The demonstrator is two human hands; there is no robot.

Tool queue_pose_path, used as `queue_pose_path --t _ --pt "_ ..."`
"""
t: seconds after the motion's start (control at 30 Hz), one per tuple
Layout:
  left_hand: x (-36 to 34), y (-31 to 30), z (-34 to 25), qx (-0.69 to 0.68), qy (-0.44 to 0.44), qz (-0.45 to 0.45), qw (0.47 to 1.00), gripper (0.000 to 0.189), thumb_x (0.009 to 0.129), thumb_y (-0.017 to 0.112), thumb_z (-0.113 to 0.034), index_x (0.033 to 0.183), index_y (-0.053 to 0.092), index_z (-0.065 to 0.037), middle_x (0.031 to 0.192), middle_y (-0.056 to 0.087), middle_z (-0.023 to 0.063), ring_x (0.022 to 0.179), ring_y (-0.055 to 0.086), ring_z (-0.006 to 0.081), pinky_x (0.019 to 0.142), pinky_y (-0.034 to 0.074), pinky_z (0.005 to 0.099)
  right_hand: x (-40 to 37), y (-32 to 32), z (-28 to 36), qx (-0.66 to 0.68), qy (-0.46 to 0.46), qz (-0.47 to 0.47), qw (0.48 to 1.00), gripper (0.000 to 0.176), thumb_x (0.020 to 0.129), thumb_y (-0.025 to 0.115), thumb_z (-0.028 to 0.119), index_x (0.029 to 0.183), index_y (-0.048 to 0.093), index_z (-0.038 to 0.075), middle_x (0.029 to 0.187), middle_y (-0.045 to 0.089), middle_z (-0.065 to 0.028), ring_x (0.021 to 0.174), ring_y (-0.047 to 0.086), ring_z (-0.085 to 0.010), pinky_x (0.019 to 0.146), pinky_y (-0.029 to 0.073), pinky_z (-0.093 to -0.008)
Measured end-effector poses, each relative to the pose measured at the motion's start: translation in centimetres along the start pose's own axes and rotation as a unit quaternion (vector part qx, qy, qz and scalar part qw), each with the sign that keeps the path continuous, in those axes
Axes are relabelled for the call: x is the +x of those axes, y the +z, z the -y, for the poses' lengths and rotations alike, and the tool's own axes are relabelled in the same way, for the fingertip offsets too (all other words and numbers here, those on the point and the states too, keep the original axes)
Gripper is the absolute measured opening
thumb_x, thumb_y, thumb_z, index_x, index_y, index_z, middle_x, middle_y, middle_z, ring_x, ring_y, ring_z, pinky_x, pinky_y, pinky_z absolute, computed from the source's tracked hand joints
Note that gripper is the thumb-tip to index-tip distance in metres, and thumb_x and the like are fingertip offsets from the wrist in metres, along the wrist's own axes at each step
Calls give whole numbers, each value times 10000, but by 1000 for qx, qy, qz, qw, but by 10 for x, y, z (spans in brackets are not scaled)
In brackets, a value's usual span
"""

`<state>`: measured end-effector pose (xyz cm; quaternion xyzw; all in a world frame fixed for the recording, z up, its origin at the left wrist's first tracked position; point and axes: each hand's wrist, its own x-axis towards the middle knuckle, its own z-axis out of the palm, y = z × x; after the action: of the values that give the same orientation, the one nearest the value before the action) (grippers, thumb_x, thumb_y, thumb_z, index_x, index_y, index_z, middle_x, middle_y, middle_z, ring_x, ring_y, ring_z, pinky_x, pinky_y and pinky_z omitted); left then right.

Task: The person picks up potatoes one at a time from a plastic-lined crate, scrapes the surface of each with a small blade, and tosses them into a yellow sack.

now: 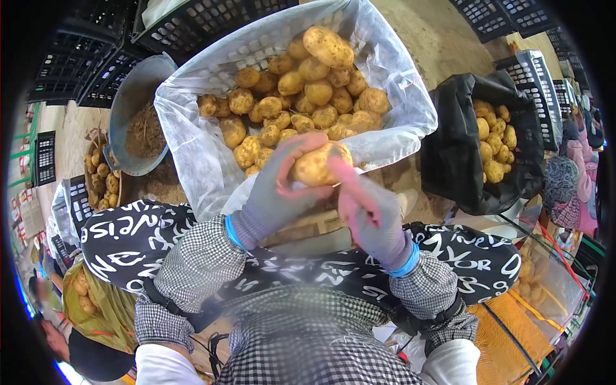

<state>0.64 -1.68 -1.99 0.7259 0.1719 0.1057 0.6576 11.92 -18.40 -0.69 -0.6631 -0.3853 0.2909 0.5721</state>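
My left hand [282,183], in a grey glove with a pinkish palm, grips a potato [313,168] with thumb and fingers around it. This potato is pale yellow with brown patches. From the right, my right hand [372,208], gloved alike, reaches its blurred index finger onto the potato. Its other fingers are curled in, and whether they hold anything is hidden. Just beyond both hands stands a crate lined with white fabric [192,154], holding a heap of soil-stained potatoes [314,90].
A black-lined crate [443,147] with potatoes stands at right. To the left are a grey bucket [122,135] with soil and a container of small potatoes [102,183]. Black crates [192,29] line the back. A yellowish sack [106,289] of potatoes lies lower left, near another person [96,353].
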Motion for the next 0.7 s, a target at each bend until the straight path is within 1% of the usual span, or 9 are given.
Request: queue_pose_path --t 0.07,0.1,0.27,0.33,0.4,0.47,0.53,0.63,0.7 --pt "-4 6 -7 -299 -128 5 946 711 812 777 -106 1424 414 -82 1368 489 96 1231 522 205 1037 442 326 3 -9 -1 38 85 -68 993 469 958 559 104 1390 462 -53 1125 617 -91 765 557 -74 684 476 -228" --pt "-3 6 -13 -312 -141 23 939 667 856 735 -138 1431 402 -79 1363 491 89 1214 530 187 1004 465 315 7 -14 2 60 151 -118 980 499 951 586 124 1396 449 -58 1135 608 -92 796 570 -79 710 486 -234" --pt "14 5 -44 -324 -194 118 918 524 999 544 -331 1430 402 -69 1297 539 78 1130 576 137 849 552 285 1 -7 11 91 133 -83 984 668 843 724 129 1395 392 -50 1104 607 -98 998 609 -142 873 488 -260" --pt "32 12 -39 -204 -193 110 953 549 1003 506 -408 1402 434 -38 1210 589 95 962 628 129 724 546 253 5 -22 14 226 204 -103 947 619 838 729 138 1359 438 -27 1061 622 -83 893 621 -107 764 514 -223" --pt "63 19 -13 -135 -185 88 969 537 1004 523 -356 1404 421 -12 1166 600 114 826 647 133 610 531 234 -1 -57 18 265 261 -166 913 453 888 659 174 1288 515 16 888 623 -10 573 494 -9 439 355 -131" --pt "102 19 52 -98 -166 33 981 531 960 600 -299 1361 452 15 1085 616 124 786 646 152 598 538 276 -11 -103 -5 378 172 -265 871 478 945 581 269 1368 453 88 1122 568 -97 770 571 -114 591 468 -220" --pt "138 11 103 61 -295 -20 953 563 862 695 -315 1264 521 39 1059 647 134 674 623 174 607 525 292 -23 -154 -23 520 3 -291 803 550 981 532 368 1457 380 138 1378 479 -195 939 600 -228 748 554 -357" --pt "175 16 158 188 -391 -60 899 557 828 716 -330 1193 553 58 1094 624 164 829 642 218 722 538 330 -26 -179 4 518 -1 -390 761 553 1010 485 335 1432 371 -4 1322 531 -200 857 599 -200 714 542 -319" --pt "201 39 211 279 -393 -120 868 446 875 668 -300 1195 588 -1 1127 616 134 923 626 232 749 529 368 -19 -169 15 458 28 -402 792 520 1010 487 319 1397 426 -22 1297 546 -186 828 588 -171 699 535 -297"
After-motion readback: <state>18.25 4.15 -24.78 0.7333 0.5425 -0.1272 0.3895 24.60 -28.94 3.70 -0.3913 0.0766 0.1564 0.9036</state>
